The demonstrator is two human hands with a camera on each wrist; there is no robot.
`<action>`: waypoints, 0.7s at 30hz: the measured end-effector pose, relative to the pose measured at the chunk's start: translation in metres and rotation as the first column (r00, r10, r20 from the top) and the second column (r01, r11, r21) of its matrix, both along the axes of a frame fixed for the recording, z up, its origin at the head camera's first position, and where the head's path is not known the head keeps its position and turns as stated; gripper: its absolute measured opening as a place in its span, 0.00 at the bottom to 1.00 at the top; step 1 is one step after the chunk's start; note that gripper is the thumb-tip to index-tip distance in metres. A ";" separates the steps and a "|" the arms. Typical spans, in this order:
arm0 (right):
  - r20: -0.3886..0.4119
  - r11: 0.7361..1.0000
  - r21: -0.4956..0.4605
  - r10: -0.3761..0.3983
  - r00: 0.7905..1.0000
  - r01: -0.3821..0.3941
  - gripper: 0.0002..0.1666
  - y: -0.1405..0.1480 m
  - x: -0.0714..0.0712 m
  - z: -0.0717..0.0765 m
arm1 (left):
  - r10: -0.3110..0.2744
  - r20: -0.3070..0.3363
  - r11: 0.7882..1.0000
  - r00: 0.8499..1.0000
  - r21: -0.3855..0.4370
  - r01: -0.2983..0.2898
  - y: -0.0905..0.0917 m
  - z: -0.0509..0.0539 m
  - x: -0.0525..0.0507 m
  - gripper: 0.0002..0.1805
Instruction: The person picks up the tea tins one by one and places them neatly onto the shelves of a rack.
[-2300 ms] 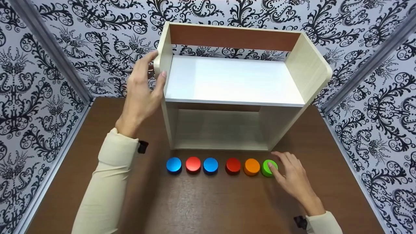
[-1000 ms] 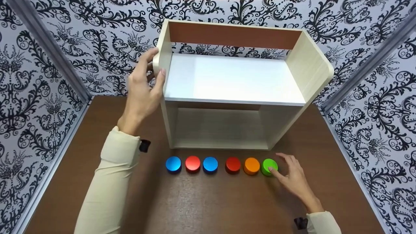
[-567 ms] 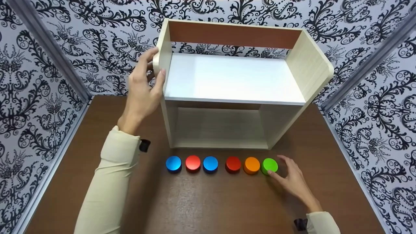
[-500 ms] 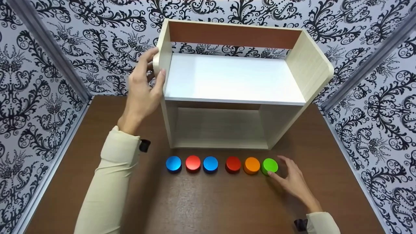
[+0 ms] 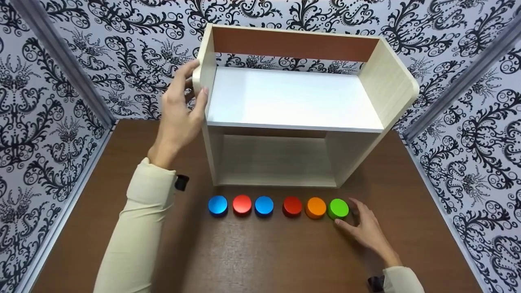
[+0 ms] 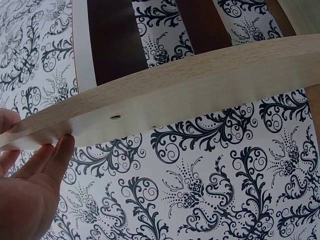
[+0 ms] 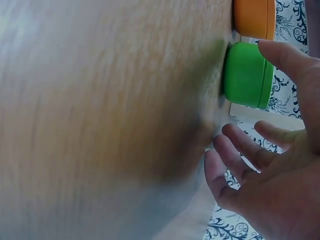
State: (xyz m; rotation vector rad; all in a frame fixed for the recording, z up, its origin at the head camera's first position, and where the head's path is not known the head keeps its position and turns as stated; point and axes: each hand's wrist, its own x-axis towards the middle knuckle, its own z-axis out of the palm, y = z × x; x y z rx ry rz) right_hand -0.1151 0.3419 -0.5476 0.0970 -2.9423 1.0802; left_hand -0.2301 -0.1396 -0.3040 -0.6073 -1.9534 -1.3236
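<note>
A pale wooden shelf unit (image 5: 293,97) with a white middle shelf stands at the back. My left hand (image 5: 177,116) grips the front edge of its left side panel (image 6: 175,95), thumb on the inner side and fingers on the outer. Before the unit, small round tubs stand in a row: blue (image 5: 218,205), red (image 5: 242,204), blue (image 5: 264,206), dark red (image 5: 292,206), orange (image 5: 316,207) and green (image 5: 338,208). My right hand (image 5: 368,228) is by the green tub, fingers spread and holding nothing. In the right wrist view, the thumb is nearest the green tub (image 7: 246,75); contact is unclear.
The brown tabletop (image 5: 260,252) runs toward me from the row. Black-and-white patterned walls (image 5: 61,101) enclose the back and both sides, with grey metal strips (image 5: 61,65) at the corners. The unit's lower compartment (image 5: 276,158) faces the tubs.
My right hand has drawn slightly back from the green tub; its thumb, earlier over the tub's top, is now at the near side. My left hand has kept its grip, and the tubs stand in place.
</note>
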 end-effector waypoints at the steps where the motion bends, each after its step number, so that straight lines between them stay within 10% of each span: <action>1: 0.001 1.000 -0.001 0.000 1.000 0.000 0.50 0.000 0.000 0.000 | -0.001 0.002 1.000 1.000 -0.001 0.001 0.000 0.000 0.000 0.25; 21: -0.125 0.997 0.052 0.062 0.990 -0.056 0.50 -0.004 -0.008 -0.009 | -0.007 -0.010 1.000 1.000 0.003 0.007 -0.001 -0.001 -0.001 0.26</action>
